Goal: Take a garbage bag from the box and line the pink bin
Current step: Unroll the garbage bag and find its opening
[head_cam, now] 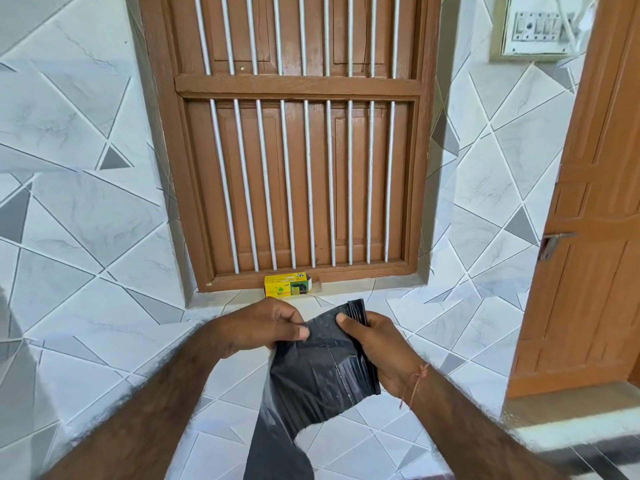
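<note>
left hand (pixel 261 329): I've got it pinched on the upper left edge of the black garbage bag (pixel 320 368), thumb on the front face, the other fingers curled in behind it. Tight grip, nothing spread.

right hand (pixel 379 348): wrapped around the right side of the folded stack, thumb pressed on the front near the top, fingers hidden behind the plastic. Red thread (pixel 415 382) tied round that wrist.

garbage bag: held in front of me between both hands, below the window. Top part's a flat folded pack, you can see a crease line running down it. A looser length hangs off the lower left and drops out the bottom of the view. Can't tell if that's one bag or a few on a strip.

box (pixel 289 287): small yellow carton with green print, sitting on the tiled sill (pixel 221 299) right against the bottom of the window frame. Right end flap looks open. Well apart from my hands, nothing touching it.

window (pixel 294 140): brown wooden shutters, closed, with pale metal bars in front.

wall (pixel 79 202): white and grey tiles in a triangle pattern, both sides of the window.

door (pixel 588 237): orange-brown wood, far right, with a metal latch on its edge.

switchboard (pixel 540 27): top right on the wall.

pink bin: not in my view here, so I can't say where it is.
</note>
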